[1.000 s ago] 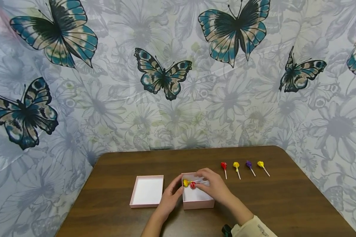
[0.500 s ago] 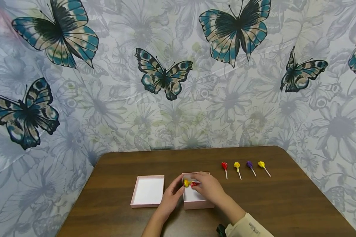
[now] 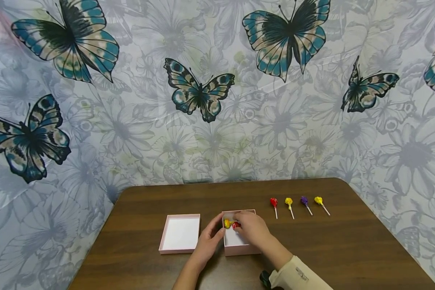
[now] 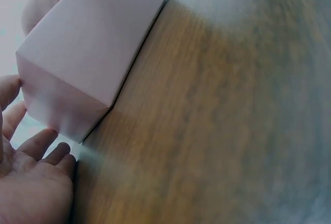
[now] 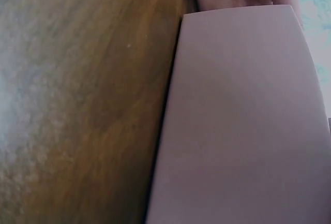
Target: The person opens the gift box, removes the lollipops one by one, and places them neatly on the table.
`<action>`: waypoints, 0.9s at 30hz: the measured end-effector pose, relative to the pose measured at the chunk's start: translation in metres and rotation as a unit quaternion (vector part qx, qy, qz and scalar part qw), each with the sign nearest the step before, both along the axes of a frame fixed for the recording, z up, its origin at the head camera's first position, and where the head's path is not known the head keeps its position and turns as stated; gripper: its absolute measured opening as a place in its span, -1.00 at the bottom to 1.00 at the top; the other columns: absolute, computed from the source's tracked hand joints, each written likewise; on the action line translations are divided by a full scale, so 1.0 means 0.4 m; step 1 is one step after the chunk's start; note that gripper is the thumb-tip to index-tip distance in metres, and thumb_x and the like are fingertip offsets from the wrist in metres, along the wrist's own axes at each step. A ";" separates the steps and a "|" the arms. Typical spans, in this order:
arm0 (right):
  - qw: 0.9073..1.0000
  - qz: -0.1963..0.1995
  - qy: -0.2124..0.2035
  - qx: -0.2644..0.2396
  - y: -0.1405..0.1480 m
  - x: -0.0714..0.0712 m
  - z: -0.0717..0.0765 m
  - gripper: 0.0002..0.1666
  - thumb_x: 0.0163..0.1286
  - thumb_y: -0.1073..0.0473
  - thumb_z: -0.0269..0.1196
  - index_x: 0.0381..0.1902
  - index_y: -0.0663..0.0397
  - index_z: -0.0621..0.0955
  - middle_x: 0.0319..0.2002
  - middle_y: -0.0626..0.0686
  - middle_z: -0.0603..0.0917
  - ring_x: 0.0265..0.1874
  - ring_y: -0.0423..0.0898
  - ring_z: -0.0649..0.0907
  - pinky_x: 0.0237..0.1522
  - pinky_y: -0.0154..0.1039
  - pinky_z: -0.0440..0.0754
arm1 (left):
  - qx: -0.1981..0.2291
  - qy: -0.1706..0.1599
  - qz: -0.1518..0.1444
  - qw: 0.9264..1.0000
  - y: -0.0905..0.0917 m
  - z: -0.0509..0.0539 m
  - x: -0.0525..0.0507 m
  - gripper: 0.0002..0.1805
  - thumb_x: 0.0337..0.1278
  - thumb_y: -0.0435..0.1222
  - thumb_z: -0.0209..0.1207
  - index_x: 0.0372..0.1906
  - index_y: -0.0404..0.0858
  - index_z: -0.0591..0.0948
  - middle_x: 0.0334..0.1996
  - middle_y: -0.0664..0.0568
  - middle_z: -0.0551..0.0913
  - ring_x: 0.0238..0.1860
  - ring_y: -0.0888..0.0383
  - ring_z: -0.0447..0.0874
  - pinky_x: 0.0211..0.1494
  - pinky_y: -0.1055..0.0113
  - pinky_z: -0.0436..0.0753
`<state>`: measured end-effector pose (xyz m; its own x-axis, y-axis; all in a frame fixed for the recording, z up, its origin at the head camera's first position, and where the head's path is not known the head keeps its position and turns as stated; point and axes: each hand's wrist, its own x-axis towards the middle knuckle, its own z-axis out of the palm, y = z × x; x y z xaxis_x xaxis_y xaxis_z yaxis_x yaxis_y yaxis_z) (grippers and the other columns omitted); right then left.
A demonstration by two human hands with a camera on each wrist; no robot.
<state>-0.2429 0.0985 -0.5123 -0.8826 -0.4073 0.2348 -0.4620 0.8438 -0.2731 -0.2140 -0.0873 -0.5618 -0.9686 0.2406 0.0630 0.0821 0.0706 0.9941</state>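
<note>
An open pink box [image 3: 242,250] with a white inside stands on the table. My left hand [image 3: 207,240] rests its fingertips against the box's left side; the left wrist view shows these fingers [image 4: 39,144] touching the pink wall, not curled round it. My right hand [image 3: 254,230] reaches into the box over its right side and pinches a red-wrapped lollipop [image 3: 235,226], whose stick is hidden by the hand. Beside it, at the box's left wall, lies a yellow lollipop [image 3: 227,223]. In the right wrist view, the box's wall [image 5: 243,115] hides the right fingers.
Left of the box lies its pink lid [image 3: 180,234], white inside facing up. A row at the back right holds a red lollipop [image 3: 274,202], a yellow one, a purple lollipop [image 3: 304,201] and another yellow one. Behind the brown table [image 3: 348,249] hangs a butterfly-patterned cloth [image 3: 203,153].
My right hand has moved slightly left and lower into the box with the red lollipop, covering its stick. The left hand stays against the box's side.
</note>
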 end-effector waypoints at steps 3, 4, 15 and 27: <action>1.000 0.000 -0.004 0.015 -0.005 -0.004 0.001 -0.73 0.13 0.15 0.51 -0.19 0.01 0.74 -0.21 0.02 0.78 -0.21 -0.02 0.73 -0.19 -0.03 0.73 | -0.002 0.004 0.002 1.000 -0.001 -0.002 -0.001 -0.44 0.49 -0.22 0.05 0.51 0.00 0.30 0.55 -0.05 0.23 0.58 -0.09 0.11 0.58 -0.14 0.16; 1.000 -0.001 -0.006 0.020 -0.007 -0.006 0.001 -0.73 0.13 0.14 0.51 -0.19 0.01 0.74 -0.21 0.02 0.79 -0.21 -0.02 0.73 -0.20 -0.02 0.73 | -0.001 0.005 0.002 1.000 -0.001 -0.004 -0.002 -0.43 0.49 -0.23 0.05 0.51 0.00 0.30 0.56 -0.04 0.22 0.58 -0.09 0.10 0.58 -0.14 0.16; 0.999 -0.001 -0.009 0.050 -0.011 -0.021 -0.007 -0.87 0.13 0.11 0.50 -0.35 -0.05 0.76 -0.31 -0.02 0.75 -0.38 -0.09 0.67 -0.40 -0.13 0.66 | -0.006 0.003 0.007 1.000 0.002 0.000 0.000 -0.44 0.48 -0.20 0.06 0.51 0.00 0.31 0.55 -0.08 0.22 0.58 -0.13 0.10 0.56 -0.17 0.19; 0.999 0.020 -0.021 -0.021 0.004 -0.011 0.004 -0.68 0.15 0.11 0.50 -0.10 -0.07 0.78 -0.14 -0.02 0.78 -0.15 0.01 0.75 -0.18 0.01 0.72 | -0.011 -0.006 0.004 1.000 -0.001 0.002 0.004 -0.43 0.49 -0.17 0.05 0.52 0.02 0.29 0.56 -0.08 0.20 0.58 -0.15 0.09 0.56 -0.15 0.19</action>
<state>-0.2474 0.1001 -0.5106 -0.8753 -0.4333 0.2146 -0.4824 0.8125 -0.3273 -0.2124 -0.0875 -0.5612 -0.9713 0.2334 0.0465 0.0702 0.0940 0.9931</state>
